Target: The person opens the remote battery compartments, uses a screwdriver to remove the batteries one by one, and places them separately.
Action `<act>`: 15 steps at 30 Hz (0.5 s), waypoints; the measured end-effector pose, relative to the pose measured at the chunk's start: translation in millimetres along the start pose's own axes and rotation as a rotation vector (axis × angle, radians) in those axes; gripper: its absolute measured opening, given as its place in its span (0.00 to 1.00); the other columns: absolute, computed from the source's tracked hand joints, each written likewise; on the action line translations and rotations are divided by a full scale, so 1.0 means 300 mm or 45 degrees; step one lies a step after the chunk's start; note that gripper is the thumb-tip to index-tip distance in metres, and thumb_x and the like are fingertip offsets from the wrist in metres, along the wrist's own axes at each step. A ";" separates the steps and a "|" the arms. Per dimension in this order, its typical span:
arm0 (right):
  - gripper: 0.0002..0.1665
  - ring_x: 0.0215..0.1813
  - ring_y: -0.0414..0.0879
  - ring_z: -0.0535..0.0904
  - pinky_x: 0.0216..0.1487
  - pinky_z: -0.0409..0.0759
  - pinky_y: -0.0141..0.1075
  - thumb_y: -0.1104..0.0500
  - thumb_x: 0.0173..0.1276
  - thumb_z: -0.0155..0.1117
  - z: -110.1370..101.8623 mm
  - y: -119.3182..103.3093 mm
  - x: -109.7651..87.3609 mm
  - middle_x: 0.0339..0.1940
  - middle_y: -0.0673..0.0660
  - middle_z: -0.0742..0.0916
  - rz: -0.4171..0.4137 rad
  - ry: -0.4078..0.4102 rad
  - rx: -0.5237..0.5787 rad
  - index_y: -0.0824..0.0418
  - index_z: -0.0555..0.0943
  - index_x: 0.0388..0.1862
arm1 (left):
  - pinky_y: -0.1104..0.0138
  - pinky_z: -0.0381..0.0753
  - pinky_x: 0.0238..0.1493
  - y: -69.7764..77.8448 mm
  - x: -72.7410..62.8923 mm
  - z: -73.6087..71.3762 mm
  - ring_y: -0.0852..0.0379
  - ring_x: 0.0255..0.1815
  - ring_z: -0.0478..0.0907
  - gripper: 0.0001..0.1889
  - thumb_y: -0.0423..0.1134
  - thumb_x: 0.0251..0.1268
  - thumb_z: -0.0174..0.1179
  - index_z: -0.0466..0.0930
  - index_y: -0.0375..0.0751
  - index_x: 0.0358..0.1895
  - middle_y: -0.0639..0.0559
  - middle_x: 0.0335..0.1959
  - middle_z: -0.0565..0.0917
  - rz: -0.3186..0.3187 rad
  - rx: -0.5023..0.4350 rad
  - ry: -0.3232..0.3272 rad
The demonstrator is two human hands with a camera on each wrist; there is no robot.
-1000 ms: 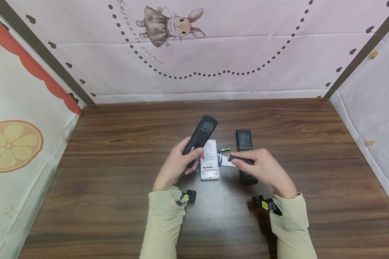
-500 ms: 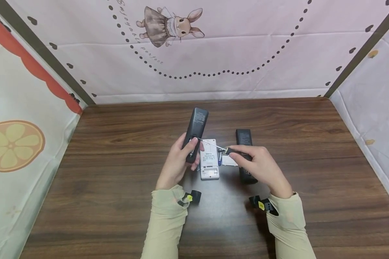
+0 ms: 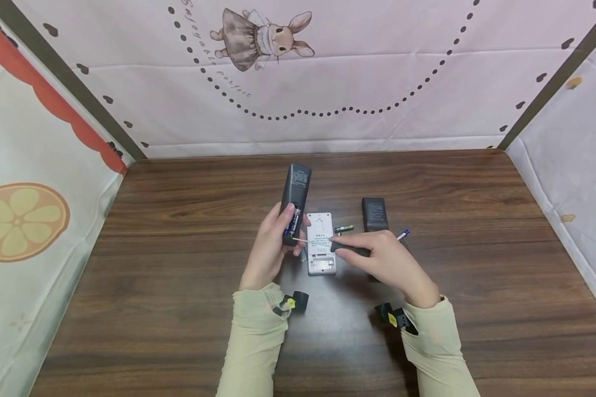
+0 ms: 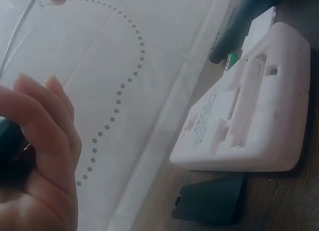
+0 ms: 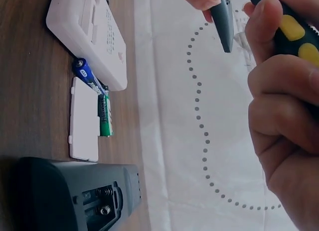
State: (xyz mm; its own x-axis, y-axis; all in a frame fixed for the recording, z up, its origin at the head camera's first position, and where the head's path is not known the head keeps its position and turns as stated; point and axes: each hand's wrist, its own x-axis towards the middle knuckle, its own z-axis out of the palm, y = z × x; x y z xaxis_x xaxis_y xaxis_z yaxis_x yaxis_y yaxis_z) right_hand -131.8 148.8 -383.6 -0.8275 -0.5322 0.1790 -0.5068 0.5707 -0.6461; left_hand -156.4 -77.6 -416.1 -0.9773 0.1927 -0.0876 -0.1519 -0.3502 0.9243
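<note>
My left hand (image 3: 265,248) grips a black remote control (image 3: 296,184), back side up, thumb along its edge. Its battery bay stands uncovered, with a dark battery (image 3: 295,219) inside. In my right hand (image 3: 389,262) is a screwdriver (image 3: 350,249), pinched by thumb and fingers; the right wrist view shows its dark handle with yellow patches (image 5: 291,28). The thin shaft points left, its tip right at the bay's lower end. Beyond the right knuckles shows a blue-and-white cylinder (image 3: 403,235), looking like a battery. The left palm is hidden in the head view.
Between the hands lies a white remote (image 3: 320,262) with an open bay. Near it are a dark cover (image 4: 209,198), a white cover (image 5: 84,121), a blue battery (image 5: 89,77) and a green battery (image 5: 104,116). A second black remote (image 3: 374,214) lies right, partly hidden.
The held remote has moved left and turned more upright. The right hand has come left and down, bringing the screwdriver tip to the bay's lower end. The blue-and-white cylinder has appeared beyond the right hand.
</note>
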 end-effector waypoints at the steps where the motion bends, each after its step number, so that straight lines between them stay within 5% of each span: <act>1: 0.19 0.45 0.38 0.78 0.40 0.77 0.35 0.44 0.63 0.55 0.001 -0.002 0.000 0.45 0.48 0.83 -0.004 -0.004 0.000 0.48 0.79 0.50 | 0.70 0.70 0.13 -0.002 0.002 0.001 0.57 0.18 0.71 0.25 0.53 0.61 0.52 0.63 0.42 0.56 0.43 0.35 0.74 -0.003 0.016 0.003; 15: 0.16 0.43 0.39 0.80 0.41 0.77 0.36 0.50 0.62 0.59 0.035 -0.031 0.012 0.40 0.49 0.85 -0.106 0.148 -0.208 0.51 0.81 0.47 | 0.69 0.71 0.15 -0.026 0.015 0.010 0.56 0.17 0.70 0.26 0.40 0.53 0.64 0.64 0.50 0.55 0.44 0.31 0.72 -0.043 0.175 0.158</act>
State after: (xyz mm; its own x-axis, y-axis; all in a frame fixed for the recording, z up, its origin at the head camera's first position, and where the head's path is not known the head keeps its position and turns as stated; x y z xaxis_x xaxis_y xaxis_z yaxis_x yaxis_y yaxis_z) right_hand -127.5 135.1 -384.9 -0.7986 -0.5115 0.3174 -0.5993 0.6267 -0.4981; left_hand -159.1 -71.2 -422.5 -0.9840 0.0844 -0.1568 -0.1716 -0.2153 0.9613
